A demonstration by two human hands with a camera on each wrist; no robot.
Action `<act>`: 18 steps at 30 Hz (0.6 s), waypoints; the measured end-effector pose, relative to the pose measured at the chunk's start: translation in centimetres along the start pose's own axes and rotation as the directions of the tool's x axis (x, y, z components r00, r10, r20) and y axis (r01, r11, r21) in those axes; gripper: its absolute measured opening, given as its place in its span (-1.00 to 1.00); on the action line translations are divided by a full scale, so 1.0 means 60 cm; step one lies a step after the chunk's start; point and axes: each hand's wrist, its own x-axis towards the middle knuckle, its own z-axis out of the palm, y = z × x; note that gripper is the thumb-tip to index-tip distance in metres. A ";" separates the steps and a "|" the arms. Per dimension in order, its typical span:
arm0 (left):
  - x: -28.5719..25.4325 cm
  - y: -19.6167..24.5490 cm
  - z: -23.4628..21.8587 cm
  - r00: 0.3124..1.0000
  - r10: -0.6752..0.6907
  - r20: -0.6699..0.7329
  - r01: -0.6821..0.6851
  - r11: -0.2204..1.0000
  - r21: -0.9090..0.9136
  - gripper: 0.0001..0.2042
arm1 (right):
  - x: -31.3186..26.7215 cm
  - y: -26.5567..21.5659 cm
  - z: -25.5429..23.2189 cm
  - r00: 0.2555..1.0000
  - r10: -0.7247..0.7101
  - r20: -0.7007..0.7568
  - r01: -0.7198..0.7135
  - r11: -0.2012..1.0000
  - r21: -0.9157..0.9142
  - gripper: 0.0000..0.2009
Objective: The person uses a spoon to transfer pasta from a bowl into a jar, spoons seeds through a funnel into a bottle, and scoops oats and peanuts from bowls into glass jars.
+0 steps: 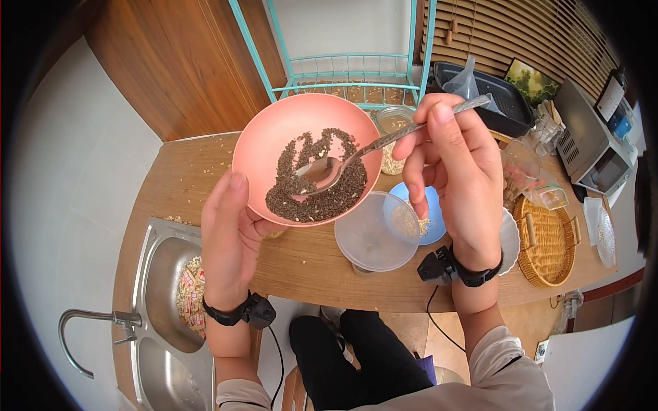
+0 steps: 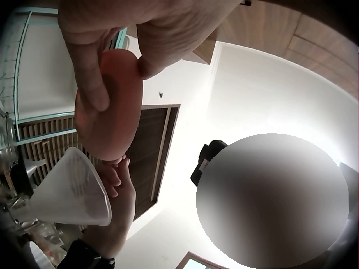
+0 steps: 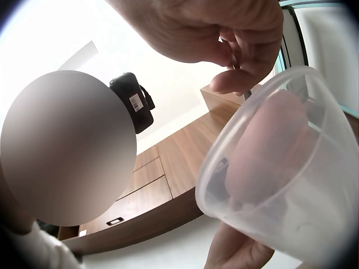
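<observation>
A pink bowl (image 1: 260, 147) is held up and tilted, with dark, fine grains (image 1: 336, 195) spread inside. My left hand (image 1: 229, 240) grips its left side, thumb at the rim and fingers beneath, as the left wrist view shows. Between thumb and fingers my right hand (image 1: 459, 164) pinches the handle of a metal spoon (image 1: 384, 140), whose bowl end rests among the grains. Just below the bowl's right edge, a translucent plastic funnel (image 1: 360, 240) stands wide end up over the counter. In the right wrist view the pink bowl (image 3: 266, 151) shows through the funnel's wall.
Behind the funnel are a blue plate (image 1: 433, 229) with pale flakes and a glass jar (image 1: 392, 164). A wicker basket (image 1: 548, 250) and microwave (image 1: 589, 137) stand right, a steel sink (image 1: 161, 274) left. A turquoise rack (image 1: 349, 85) rises at the back of the wooden counter (image 1: 295, 274).
</observation>
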 end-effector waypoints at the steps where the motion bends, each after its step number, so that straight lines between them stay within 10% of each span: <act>1: 0.000 0.000 0.000 1.000 -0.005 -0.003 0.005 1.000 -0.001 -0.57 | 0.000 -0.001 -0.001 1.000 -0.008 -0.015 0.009 1.000 0.002 -0.72; 18: 0.002 -0.004 0.001 0.999 -0.030 0.032 0.030 0.999 -0.019 -0.57 | 0.007 -0.008 -0.007 0.987 -0.028 -0.159 0.038 0.997 0.061 -0.72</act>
